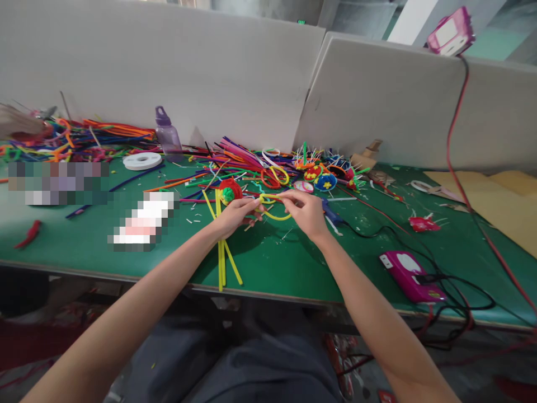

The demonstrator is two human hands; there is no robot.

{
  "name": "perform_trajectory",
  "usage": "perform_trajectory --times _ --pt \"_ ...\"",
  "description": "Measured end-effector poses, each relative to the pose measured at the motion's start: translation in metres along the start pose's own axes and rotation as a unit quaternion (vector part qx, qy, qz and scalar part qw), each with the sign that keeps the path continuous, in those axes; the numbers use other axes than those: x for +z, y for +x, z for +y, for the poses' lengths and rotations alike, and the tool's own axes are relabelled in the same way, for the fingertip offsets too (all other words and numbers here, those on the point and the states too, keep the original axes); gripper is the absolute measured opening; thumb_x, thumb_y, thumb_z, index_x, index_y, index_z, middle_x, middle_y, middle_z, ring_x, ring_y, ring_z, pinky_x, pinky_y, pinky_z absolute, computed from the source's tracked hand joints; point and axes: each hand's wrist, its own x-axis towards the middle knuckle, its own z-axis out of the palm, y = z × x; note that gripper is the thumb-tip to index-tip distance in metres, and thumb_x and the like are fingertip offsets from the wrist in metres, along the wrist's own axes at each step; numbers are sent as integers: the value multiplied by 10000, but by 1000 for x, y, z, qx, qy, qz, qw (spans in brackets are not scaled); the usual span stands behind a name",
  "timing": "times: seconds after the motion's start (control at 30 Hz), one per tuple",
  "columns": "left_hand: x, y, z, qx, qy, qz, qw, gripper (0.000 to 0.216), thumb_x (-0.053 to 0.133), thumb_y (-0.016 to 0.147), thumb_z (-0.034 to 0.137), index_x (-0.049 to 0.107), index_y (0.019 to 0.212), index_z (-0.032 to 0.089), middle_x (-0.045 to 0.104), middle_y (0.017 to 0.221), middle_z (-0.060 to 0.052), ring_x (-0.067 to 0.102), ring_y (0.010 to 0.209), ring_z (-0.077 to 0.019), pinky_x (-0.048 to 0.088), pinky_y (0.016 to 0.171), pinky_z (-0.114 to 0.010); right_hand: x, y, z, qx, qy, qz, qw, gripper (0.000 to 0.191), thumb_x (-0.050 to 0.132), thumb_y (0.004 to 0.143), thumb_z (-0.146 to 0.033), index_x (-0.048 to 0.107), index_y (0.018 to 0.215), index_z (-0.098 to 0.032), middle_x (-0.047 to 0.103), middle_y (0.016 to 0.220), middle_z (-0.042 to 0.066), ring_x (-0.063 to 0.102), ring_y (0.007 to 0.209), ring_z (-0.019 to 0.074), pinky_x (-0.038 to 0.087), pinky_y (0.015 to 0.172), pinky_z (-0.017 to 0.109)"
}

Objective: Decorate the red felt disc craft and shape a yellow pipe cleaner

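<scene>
Between my two hands is a yellow pipe cleaner (277,217), bent into a loop above the green table. My left hand (238,215) pinches its left end, where the yellow stem looks curled or twisted. The fingers of my right hand (304,211) are closed on the upper right part of the loop. Several straight yellow pipe cleaners (221,263) lie under and beside my left wrist, crossing one another. Just behind my left hand sits a red and green pipe cleaner piece (229,192). A blue glue gun (331,211) lies right of my right hand.
Loose coloured pipe cleaners (235,157) are heaped along the back, near finished round pieces (325,182). A purple bottle (168,134) and white tape roll (142,160) stand left. Right are a magenta power socket (409,274) and cables. Another person's hand (20,123) is far left.
</scene>
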Motion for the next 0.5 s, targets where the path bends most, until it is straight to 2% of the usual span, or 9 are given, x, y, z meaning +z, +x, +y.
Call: perform_trajectory --times 0.07,0.2,0.5 --pt "0 0 0 -6 -5 -7 1000 277 589 828 400 621 744 138 593 778 -42 570 693 -103 414 552 -207 0 -1 0 -40 -41 -1 998 183 530 808 -186 706 820 -234 690 827 32 602 711 174 461 640 318" --pt "-1 1 -1 -28 -7 -28 999 295 587 828 413 601 731 135 580 716 -33 568 674 -104 397 537 -202 1 -2 0 -85 -93 3 992 211 495 811 -142 693 815 -214 682 831 47 600 745 189 462 693 330" --pt "0 0 -1 -56 -13 -77 995 320 559 844 422 561 721 126 643 774 -70 592 656 -111 396 536 -209 1 -1 1 -95 -115 3 989 206 479 820 -133 664 803 -223 670 823 37 593 740 185 454 683 320"
